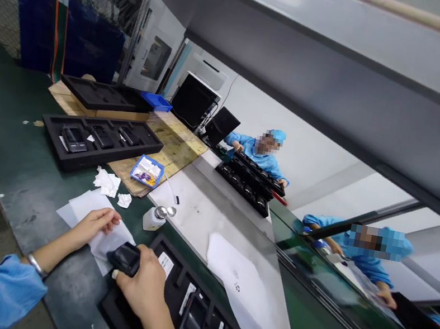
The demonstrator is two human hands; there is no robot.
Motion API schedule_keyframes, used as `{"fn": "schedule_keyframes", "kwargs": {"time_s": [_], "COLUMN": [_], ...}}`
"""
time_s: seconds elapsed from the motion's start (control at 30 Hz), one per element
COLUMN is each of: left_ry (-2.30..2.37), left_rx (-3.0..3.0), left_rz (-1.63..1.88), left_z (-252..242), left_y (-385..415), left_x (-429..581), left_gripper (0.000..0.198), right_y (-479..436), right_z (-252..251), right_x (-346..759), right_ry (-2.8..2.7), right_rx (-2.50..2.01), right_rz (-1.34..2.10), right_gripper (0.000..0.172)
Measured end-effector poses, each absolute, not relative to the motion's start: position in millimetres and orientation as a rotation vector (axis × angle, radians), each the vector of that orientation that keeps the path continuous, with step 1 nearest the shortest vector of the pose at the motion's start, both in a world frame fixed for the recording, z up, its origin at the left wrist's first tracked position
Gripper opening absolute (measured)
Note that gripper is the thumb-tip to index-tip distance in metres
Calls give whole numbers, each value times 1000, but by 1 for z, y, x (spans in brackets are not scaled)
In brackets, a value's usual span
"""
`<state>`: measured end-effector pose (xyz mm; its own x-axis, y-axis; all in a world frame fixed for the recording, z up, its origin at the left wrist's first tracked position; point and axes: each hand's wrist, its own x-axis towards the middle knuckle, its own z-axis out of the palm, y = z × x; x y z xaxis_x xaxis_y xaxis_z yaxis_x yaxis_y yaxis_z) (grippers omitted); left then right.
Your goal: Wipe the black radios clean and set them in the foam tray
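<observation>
My right hand (150, 283) grips a black handheld device (124, 258) with a dark glossy face, above the near end of a black foam tray (179, 271). More such devices (193, 318) lie in this tray's slots beside white labels. My left hand (98, 225) is over thin white sheets (86, 209) on the green table, its fingers curled together; whether anything is between them is hidden. Crumpled white tissues (107, 181) lie just beyond it. A small white bottle with a metal cap (154, 217) stands between the tissues and the tray.
Another black foam tray (63, 158) with several devices sits at the left, near a small blue box (147, 171) of small items. A white sheet (238, 287) covers part of the pale board. Across the table, two people (262, 152) in blue work. A grey shelf (308, 49) hangs overhead.
</observation>
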<state>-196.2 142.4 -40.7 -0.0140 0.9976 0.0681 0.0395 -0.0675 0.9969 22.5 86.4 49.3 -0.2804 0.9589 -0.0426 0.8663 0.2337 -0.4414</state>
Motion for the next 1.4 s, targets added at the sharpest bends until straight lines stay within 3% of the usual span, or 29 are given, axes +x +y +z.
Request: {"fn": "schedule_keyframes", "kwargs": {"time_s": [0.27, 0.53, 0.8, 0.87, 0.93, 1.03, 1.4], "left_ry": [1136, 1226, 1181, 1192, 1230, 1261, 1247], "left_rx": [1520, 2380, 2383, 2304, 2177, 2010, 2069], "left_rz": [1180, 624, 860, 1005, 1152, 1263, 1244], "left_z": [-18, -6, 8, 11, 12, 11, 6], "left_y": [125, 117, 115, 111, 108, 104, 96], "left_x": [-215, -206, -179, -174, -170, -165, -172], "left_gripper": [62, 106, 101, 92, 86, 88, 82], "right_y": [97, 102, 107, 111, 114, 113, 114], "right_z": [43, 51, 87, 85, 77, 63, 67], "right_x": [13, 12, 24, 33, 39, 37, -8], "right_ry": [-2306, -2292, -2177, -1981, -1813, -1798, -2079], "right_rx": [-1669, -1611, -1267, -1173, -1178, -1255, -1448], "right_rz": [591, 618, 899, 1035, 1121, 1140, 689], "right_gripper": [62, 59, 84, 76, 56, 38, 11]}}
